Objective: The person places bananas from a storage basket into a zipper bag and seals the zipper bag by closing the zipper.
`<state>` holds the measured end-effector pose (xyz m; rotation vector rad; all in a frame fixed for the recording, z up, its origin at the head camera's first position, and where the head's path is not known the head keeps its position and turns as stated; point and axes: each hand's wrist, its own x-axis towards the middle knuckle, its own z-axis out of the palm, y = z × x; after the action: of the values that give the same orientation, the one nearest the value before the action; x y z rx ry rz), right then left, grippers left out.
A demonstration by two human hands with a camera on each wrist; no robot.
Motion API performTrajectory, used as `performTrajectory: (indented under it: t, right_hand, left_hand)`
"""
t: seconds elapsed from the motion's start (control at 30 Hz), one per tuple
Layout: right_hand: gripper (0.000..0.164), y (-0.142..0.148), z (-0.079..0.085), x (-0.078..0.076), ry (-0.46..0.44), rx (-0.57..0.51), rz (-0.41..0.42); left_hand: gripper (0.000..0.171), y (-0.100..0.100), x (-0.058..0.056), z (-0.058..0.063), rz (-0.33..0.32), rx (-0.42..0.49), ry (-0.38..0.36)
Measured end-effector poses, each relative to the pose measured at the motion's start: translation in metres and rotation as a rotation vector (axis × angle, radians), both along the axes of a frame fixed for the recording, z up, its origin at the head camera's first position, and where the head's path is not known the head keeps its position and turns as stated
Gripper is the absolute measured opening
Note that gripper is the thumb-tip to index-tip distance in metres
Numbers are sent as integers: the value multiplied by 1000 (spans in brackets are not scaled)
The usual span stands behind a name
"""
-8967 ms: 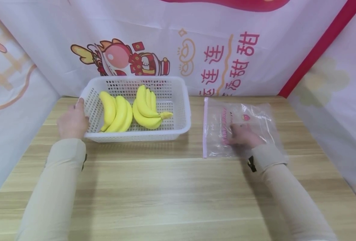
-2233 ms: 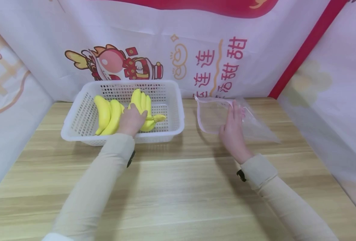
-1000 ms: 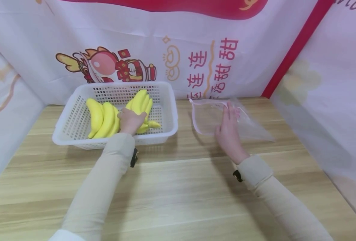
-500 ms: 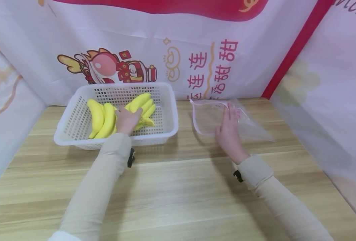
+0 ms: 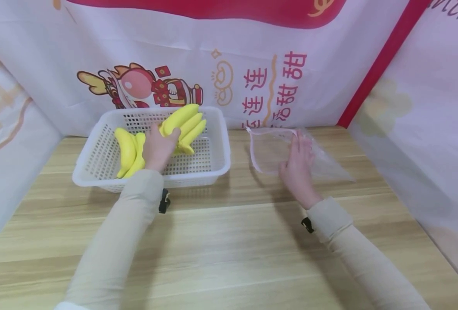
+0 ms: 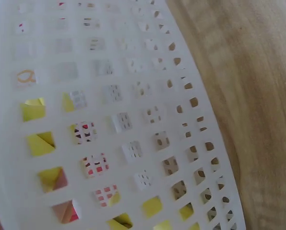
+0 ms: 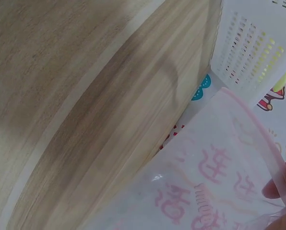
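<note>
In the head view my left hand [image 5: 159, 146] grips a bunch of bananas [image 5: 186, 125] and holds it up over the white basket [image 5: 225, 168], its tips reaching above the far rim. A second bunch of bananas [image 5: 128, 150] lies in the basket's left part, partly behind that hand. To the right, my right hand [image 5: 300, 172] pinches the pink-edged mouth of a clear zip bag [image 5: 269, 150], which gapes toward the basket. The right wrist view shows the fingers [image 7: 272, 188] at the edge of the bag [image 7: 181, 187]. The basket wall [image 6: 133, 120] fills most of the left wrist view.
Basket and bag stand near the back of a wooden table [image 5: 221, 249]. Right behind them hangs a white printed cloth [image 5: 166, 38], with further cloth panels along both sides.
My left hand went from the basket's left end to the right-hand bunch, tilted it and lifted it. The bag, flat at first, now stands with its mouth spread in my right hand.
</note>
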<state>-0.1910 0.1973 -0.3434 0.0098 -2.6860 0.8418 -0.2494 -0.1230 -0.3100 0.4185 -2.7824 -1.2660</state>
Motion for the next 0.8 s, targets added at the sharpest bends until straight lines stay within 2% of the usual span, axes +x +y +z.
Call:
performTrajectory:
  t: [0.2, 0.37, 0.8]
  right_hand:
    - [81, 1, 0, -1, 22, -14, 5]
    - [82, 0, 3, -3, 60, -35, 19]
    - [83, -2, 9, -5, 78, -63, 18]
  left_hand:
    - [70, 0, 2, 7, -21, 48, 52]
    - [69, 4, 1, 8, -71, 77, 86]
    - [64, 36, 8, 16, -229, 158, 123]
